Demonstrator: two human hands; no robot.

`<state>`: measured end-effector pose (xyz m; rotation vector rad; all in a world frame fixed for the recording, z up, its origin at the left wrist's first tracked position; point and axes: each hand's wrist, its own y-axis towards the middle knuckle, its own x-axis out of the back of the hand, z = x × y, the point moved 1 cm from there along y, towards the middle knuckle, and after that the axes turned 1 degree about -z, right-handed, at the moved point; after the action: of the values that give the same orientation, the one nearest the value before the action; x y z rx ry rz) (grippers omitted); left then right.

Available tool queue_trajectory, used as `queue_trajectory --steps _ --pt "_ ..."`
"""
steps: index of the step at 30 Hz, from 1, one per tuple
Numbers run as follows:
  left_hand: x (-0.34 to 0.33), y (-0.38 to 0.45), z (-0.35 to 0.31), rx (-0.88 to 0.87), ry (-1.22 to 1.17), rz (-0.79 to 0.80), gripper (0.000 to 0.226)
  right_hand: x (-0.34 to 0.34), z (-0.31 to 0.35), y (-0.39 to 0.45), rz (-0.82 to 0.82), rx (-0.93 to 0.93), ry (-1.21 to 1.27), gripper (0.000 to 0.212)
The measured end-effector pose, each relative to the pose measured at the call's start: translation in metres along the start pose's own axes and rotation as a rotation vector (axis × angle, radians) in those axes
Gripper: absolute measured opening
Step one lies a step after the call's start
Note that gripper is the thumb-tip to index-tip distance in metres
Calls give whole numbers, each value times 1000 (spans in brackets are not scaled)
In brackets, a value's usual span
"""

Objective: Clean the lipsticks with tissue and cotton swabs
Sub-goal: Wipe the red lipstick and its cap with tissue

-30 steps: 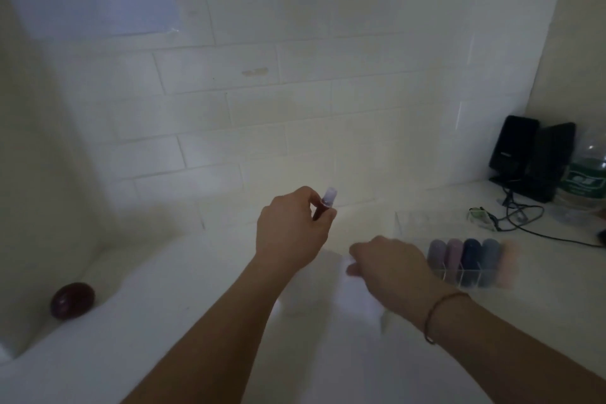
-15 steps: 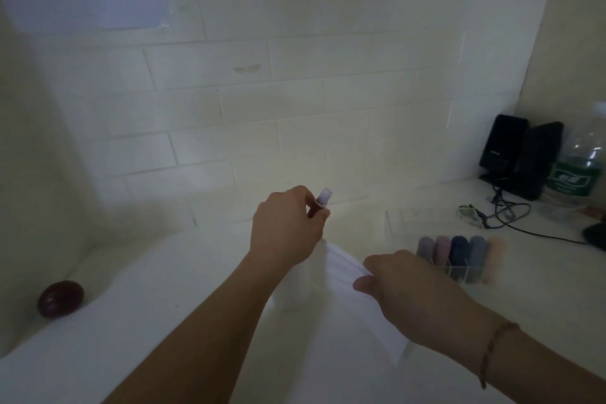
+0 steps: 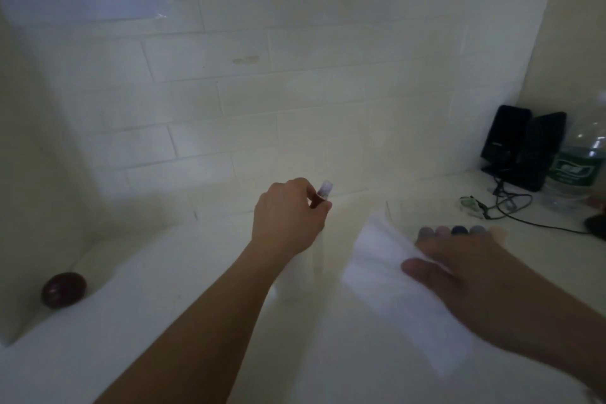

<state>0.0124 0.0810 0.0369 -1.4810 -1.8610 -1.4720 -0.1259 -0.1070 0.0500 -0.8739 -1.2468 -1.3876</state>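
left hand (image 3: 288,216) raised, pinching lipstick (image 3: 323,193) upright | right hand (image 3: 465,272) gripping tissue (image 3: 387,269), near-right of lipstick, apart

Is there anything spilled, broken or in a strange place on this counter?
Nothing looks spilled or broken. One odd thing: a dark red egg-shaped object lies alone in the far left corner of the counter, away from the lipsticks. The blur hides what it is.

A small lipstick (image 3: 323,194) with a clear tip stands upright in mid-air, left of a white tissue (image 3: 390,275) sheet, blurred, above the counter.
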Motion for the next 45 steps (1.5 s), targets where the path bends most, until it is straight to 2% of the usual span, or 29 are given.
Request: queue_trajectory --steps 2,6,9,11,13,15,20,22,26,28,30,31,33,34,36,37,39,40,43,45 --pt "2 -3 -1 -16 -11 0 27 7 -20 -7 -27 -38 150 56" --pt "14 -10 -13 -110 -163 -48 22 -6 -37 -26 -75 -174 412 42" --pt "30 -19 -40 -275 -196 -188 20 -18 -44 -32 -284 -291 581 38" --pt "34 -32 -60 -332 -306 -215 21 -21 -47 -31 -378 -354 753 24" --pt "27 -47 -79 -281 -533 -83 22 -22 -52 -31 -449 -398 920 18" --pt "6 -58 -91 -171 -757 116 11 -21 -55 -32 -489 -456 1074 18" --pt "-28 -70 -100 -22 -1111 497 8 -9 -58 -32 -521 -585 1480 29" --pt "-31 -73 -101 -2 -1158 561 8 -7 -59 -32 -514 -548 1559 20" --pt "-34 -78 -100 -53 -1118 510 12 -11 -61 -32 -544 -588 1591 21" --pt "-36 -80 -100 -117 -1082 479 10 -16 -64 -34 -492 -603 1646 14" --pt "-38 -80 -100 -146 -1089 479 7 -18 -61 -36 -198 -491 1853 72" --pt "-39 -79 -100 -153 -1100 484 6 -21 -62 -36 -198 -433 1899 88" --pt "-40 -79 -100 -160 -1120 486 9 -28 -76 -39 -245 -418 1931 74" --pt "-40 -79 -100 -165 -1127 487 10 -27 -72 -38 -187 -391 1988 70" --pt "-41 -79 -99 -180 -1132 488 11 -36 -69 -24 -49 -114 2148 73" --pt "-40 -79 -99 -190 -1135 493 12 -34 -71 -23 40 -82 2180 81" --pt "-40 -79 -98 -212 -1132 501 11 -38 -78 -26 -167 -185 1855 64" --pt "-40 -80 -98 -217 -1130 503 10 -34 -75 -27 -198 -169 1744 61" --pt "-42 -81 -97 -201 -1150 515 12 -43 -77 -28 -241 -117 1646 66" --pt "-41 -81 -98 -200 -1142 528 12 -45 -80 -27 -267 -84 1583 61"
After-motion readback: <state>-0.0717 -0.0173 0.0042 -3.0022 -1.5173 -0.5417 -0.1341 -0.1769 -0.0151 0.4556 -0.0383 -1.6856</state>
